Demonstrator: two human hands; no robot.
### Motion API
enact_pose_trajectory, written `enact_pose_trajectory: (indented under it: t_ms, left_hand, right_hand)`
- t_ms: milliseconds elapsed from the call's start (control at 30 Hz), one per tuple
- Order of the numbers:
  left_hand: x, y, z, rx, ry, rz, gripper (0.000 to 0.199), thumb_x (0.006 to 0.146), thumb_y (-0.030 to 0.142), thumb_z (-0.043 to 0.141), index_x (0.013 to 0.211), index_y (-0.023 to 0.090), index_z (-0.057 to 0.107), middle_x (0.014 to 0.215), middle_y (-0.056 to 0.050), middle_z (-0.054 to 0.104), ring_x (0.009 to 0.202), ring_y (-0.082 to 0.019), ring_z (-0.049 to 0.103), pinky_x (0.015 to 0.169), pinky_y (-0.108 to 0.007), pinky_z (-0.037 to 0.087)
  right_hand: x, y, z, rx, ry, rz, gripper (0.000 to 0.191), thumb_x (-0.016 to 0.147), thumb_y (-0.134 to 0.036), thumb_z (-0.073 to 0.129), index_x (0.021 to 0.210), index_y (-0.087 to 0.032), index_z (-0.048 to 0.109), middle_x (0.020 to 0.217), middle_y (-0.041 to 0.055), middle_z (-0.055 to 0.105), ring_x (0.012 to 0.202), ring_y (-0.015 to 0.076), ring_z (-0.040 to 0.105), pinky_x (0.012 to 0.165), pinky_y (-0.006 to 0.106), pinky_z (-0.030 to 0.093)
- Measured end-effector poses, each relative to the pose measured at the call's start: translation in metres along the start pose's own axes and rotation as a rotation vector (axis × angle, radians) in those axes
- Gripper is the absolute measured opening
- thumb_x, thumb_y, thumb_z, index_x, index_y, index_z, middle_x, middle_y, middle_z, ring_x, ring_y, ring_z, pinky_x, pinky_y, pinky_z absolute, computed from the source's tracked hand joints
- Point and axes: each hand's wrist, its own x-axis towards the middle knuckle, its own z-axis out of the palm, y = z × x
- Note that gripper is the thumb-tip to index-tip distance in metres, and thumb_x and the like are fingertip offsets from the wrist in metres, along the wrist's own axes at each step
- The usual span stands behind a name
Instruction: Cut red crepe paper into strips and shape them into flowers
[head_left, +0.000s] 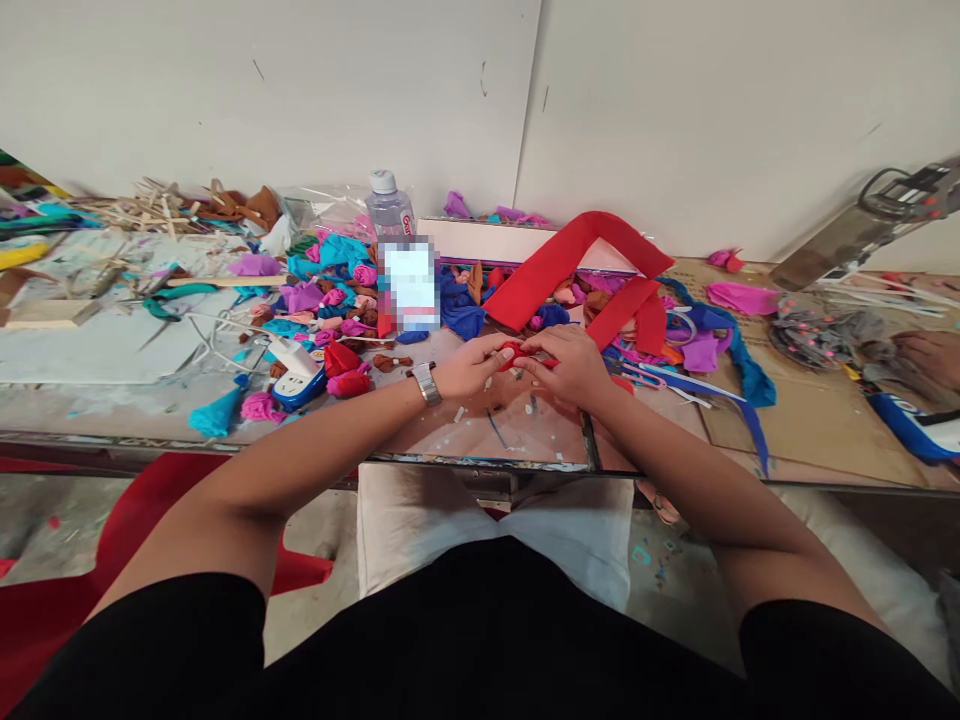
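My left hand (474, 368), with a metal watch (427, 384) on its wrist, pinches a small rolled piece of red crepe paper (513, 354) over the near part of the table. On its other side, my right hand (571, 364) grips the same piece, with the fingertips of both hands close together. The fingers partly hide the paper. Just beyond them lies a long folded red strip (544, 265) of the same look. Scissors (646, 374) rest on the table to the right of my right hand.
Many crumpled coloured paper pieces (341, 255) cover the table. Behind them stand a plastic bottle (391, 212) and a lit phone (409, 285). A charger sits in a blue-white socket block (300, 388). Wooden sticks (161, 212) lie far left. Another person's hand (930, 358) shows far right.
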Motion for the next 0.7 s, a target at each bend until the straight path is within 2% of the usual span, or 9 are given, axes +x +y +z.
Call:
enact_pose_trajectory:
  t_ms: [133,267,567,700]
  left_hand:
    - [-0.0002,-0.0015,-0.0009,-0.030,0.018,-0.042,0.068,0.103,0.073,0.043,0.126,0.016,0.072,0.128,-0.013,0.075,0.116,-0.026,0.069,0.105,-0.040,0.053]
    - [-0.0005,-0.0005,-0.0006,-0.050,0.025,-0.037,0.068,0.102,0.075,0.044,0.125,0.017,0.074,0.126,-0.012,0.076,0.117,-0.026,0.069,0.108,-0.041,0.053]
    - [-0.0017,-0.0002,0.0019,-0.100,0.005,-0.005,0.067,0.102,0.075,0.044,0.123,0.020,0.074,0.118,-0.011,0.077,0.117,-0.026,0.069,0.110,-0.044,0.053]
    - [-0.0029,0.0005,0.0014,-0.120,-0.019,-0.004,0.063,0.103,0.072,0.045,0.125,0.019,0.073,0.127,-0.012,0.074,0.124,-0.027,0.066,0.114,-0.045,0.051]
  right_hand:
    - [0.0000,-0.0010,-0.0021,0.001,-0.020,-0.001,0.030,0.102,-0.052,0.065,0.102,-0.024,0.076,0.102,0.0087,0.082,0.096,0.0281,0.073,0.090,0.045,0.048]
    - [-0.0003,-0.0021,-0.0012,0.016,-0.022,-0.028,0.025,0.105,-0.045,0.062,0.102,-0.024,0.076,0.100,0.0079,0.082,0.095,0.0271,0.073,0.089,0.044,0.048]
    - [-0.0004,-0.0009,0.0027,0.065,-0.035,0.016,0.028,0.103,-0.049,0.064,0.096,-0.024,0.075,0.098,0.0081,0.082,0.093,0.0273,0.074,0.089,0.044,0.049]
    - [-0.0006,-0.0032,0.0018,0.077,-0.010,0.016,0.027,0.102,-0.049,0.067,0.107,-0.023,0.076,0.101,0.0088,0.082,0.095,0.0279,0.074,0.089,0.044,0.050]
